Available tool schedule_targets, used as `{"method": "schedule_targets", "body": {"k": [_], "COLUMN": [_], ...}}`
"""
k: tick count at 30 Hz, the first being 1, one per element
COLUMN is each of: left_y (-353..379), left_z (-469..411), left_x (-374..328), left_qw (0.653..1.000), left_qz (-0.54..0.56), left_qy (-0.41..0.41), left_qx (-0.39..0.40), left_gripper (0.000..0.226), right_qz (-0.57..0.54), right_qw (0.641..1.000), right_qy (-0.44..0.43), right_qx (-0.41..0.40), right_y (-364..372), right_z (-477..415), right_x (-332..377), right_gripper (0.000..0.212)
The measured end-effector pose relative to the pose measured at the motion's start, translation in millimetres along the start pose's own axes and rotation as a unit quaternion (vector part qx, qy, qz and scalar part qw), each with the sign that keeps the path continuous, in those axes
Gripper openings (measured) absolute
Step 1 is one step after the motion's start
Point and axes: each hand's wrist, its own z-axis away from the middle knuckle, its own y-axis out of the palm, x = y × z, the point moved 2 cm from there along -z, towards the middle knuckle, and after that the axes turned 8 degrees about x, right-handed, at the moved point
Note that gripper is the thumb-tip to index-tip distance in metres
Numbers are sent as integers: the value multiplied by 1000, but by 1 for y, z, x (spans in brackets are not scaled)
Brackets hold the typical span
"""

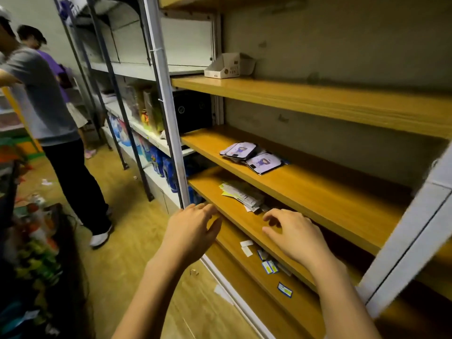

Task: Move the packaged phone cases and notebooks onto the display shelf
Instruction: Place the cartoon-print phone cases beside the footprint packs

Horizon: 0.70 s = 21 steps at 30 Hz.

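Purple-printed packaged phone cases (pixel 252 155) lie in a loose, overlapping heap on the middle board of the display shelf (pixel 318 192), toward its left end. On the lower board (pixel 241 225) beneath sits a fanned pile of flat white packets (pixel 242 195); cases or notebooks, can't tell. My left hand (pixel 190 231) hovers at that board's front edge. My right hand (pixel 296 236) is over the board, just short of the pile. Both are empty, fingers loosely bent, gripping nothing.

Judgement: the pile is next. Slide fingers under it from both sides, square the stack so nothing slips, lift level, set it beside the heap above.

Small blue labels (pixel 269 266) litter the board below; leave them. White cardboard tray (pixel 228 66) on the top board. Two people (pixel 41 94) working far left.
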Motion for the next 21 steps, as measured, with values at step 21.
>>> {"method": "schedule_targets", "body": {"k": [21], "left_y": [33], "left_z": [-233], "left_x": [133], "left_qw": [998], "left_qz": [-18], "left_qy": [61], "left_qx": [14], "left_gripper": [34], "right_qz": [-71], "right_qw": [992], "right_qy": [97], "right_qx": [-50], "right_y": [-20], "right_z": [-284], "right_x": [20], "right_gripper": [30]}}
